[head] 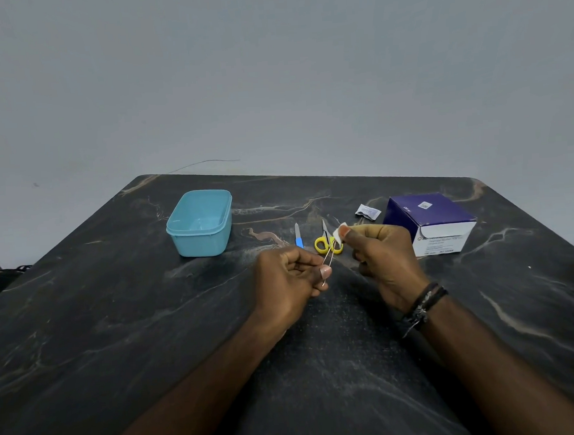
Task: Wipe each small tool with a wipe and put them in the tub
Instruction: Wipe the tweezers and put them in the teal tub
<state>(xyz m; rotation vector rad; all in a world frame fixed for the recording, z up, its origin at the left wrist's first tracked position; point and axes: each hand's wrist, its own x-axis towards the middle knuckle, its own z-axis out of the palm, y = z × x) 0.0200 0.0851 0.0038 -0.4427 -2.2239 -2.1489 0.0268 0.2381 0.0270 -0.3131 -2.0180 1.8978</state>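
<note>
Tweezers [328,260], thin and metallic, stand slanted in the middle of the frame, pinched at the lower end by the left hand [289,277]. The right hand [382,258] pinches a small white wipe [337,234] around their upper tips. They look light, stiff and probably slippery, so holding the closed end seems safest. Farther back on the dark marbled worktop [117,328] lie yellow-handled scissors [327,243] and a blue-handled file [299,236]. The tub [200,222], turquoise plastic with rounded corners, sits at the left, open. A purple box [430,222] and a torn sachet [367,211] lie at the right.
</note>
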